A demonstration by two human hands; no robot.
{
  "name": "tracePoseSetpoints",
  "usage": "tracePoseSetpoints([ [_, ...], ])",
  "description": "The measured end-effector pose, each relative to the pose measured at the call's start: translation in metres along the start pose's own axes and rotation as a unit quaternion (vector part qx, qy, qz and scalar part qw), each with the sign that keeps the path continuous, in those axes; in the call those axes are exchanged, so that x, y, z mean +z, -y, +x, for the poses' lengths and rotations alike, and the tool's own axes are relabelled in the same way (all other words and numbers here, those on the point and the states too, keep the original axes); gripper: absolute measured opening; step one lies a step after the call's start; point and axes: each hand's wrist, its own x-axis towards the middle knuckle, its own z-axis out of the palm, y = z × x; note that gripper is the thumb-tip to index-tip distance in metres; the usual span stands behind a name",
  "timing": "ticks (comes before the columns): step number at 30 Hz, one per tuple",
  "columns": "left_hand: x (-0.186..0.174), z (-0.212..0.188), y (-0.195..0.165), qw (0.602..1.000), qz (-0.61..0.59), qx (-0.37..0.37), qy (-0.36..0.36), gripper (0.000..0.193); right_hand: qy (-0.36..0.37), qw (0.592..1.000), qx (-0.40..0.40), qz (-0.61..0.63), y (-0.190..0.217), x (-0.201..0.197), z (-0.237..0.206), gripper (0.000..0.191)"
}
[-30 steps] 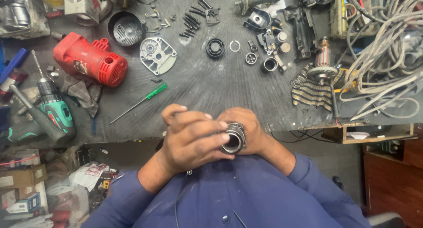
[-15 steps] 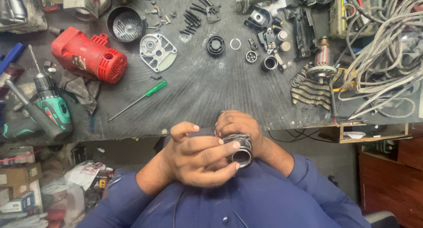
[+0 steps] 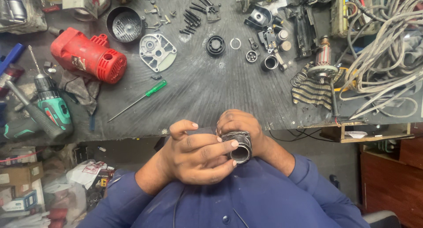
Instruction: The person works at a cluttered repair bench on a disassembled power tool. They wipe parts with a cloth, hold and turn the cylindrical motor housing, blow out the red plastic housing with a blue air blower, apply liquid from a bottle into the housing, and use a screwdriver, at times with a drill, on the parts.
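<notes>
While cupped together, left hand (image 3: 198,155) and right hand (image 3: 240,124) clasp metal cylinder (image 3: 239,147).

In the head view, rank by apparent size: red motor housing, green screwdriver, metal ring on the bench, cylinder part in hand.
1. Red housing
2. Screwdriver, longer but far thinner
3. Cylinder part, nearer the camera, so unsure
4. Ring

A repair workshop — grimy bench (image 3: 211,96), dismantled power-tool parts (image 3: 264,43), cordless drill (image 3: 50,107).

A dark workbench (image 3: 207,91) carries a red motor housing (image 3: 86,56), green screwdriver (image 3: 139,100), screws (image 3: 191,17).
</notes>
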Motion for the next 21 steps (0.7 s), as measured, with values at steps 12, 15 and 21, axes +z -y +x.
tracePoseSetpoints([
  [12, 0.007, 0.005, 0.007, 1.000, -0.016, -0.017, 0.017, 0.022, 0.001, 1.000, 0.014, 0.011, -0.011, -0.004, -0.004, 0.029],
  [15, 0.007, 0.006, 0.006, 1.000, -0.013, -0.021, 0.013, 0.023, -0.001, 1.000, 0.015, 0.013, -0.012, -0.004, -0.004, 0.029],
  [21, 0.005, -0.003, 0.011, 0.999, -0.031, -0.013, 0.009, 0.013, 0.002, 1.000, 0.000, 0.014, -0.010, -0.003, -0.002, 0.028],
])
